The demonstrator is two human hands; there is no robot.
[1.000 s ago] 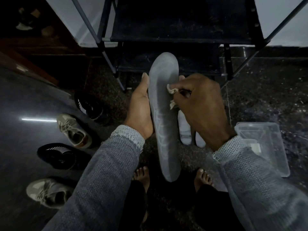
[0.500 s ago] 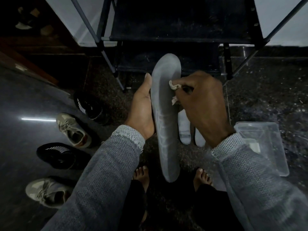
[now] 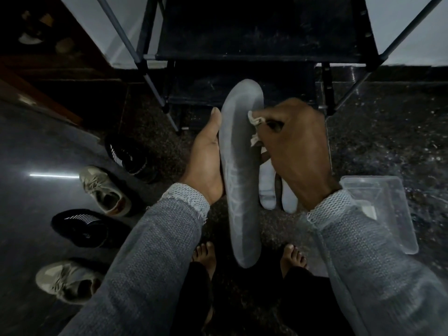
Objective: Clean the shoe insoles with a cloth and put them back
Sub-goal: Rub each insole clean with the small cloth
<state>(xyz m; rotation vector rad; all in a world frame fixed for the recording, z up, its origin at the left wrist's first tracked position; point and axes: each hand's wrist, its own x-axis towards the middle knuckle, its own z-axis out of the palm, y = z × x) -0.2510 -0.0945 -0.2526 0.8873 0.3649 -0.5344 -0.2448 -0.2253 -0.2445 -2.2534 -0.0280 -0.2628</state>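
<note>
Dark floor [image 3: 388,132], four shoes [image 3: 104,190], one insole [image 3: 240,170] gripped left, cloth [image 3: 255,121] pinched right, both hands.

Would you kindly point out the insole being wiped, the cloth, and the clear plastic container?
insole [image 3: 242,180], head view, middle of its grey surface.
cloth [image 3: 255,120], head view, pale bunched edge showing at the right hand's fingers.
clear plastic container [image 3: 397,214], head view, its right wall.
</note>
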